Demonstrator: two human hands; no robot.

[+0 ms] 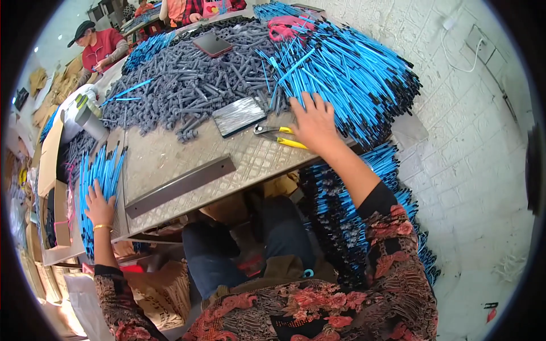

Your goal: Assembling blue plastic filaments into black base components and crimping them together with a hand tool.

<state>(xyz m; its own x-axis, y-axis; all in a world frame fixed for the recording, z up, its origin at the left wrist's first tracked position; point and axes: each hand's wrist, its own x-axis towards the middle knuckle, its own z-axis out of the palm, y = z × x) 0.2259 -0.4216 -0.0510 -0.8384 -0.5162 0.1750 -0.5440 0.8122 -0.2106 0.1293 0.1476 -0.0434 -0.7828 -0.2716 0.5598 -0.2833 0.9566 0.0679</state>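
Observation:
My right hand [311,122] reaches onto the metal worktable [170,156], fingers spread on the near edge of a big pile of blue rods with black tips [347,74]. Yellow-handled pliers [278,136] lie just left of that hand. My left hand [99,206] rests flat with fingers apart on a smaller row of blue rods [99,170] at the table's left end. A heap of dark grey plastic pieces [193,79] covers the far middle of the table.
A dark flat bar [179,186] lies near the front edge. A grey block of bundled thin pieces [239,115] and a dark tablet-like slab [212,44] sit by the heap. More blue rods [341,216] hang below the table on my right. A person in red [99,48] sits far left.

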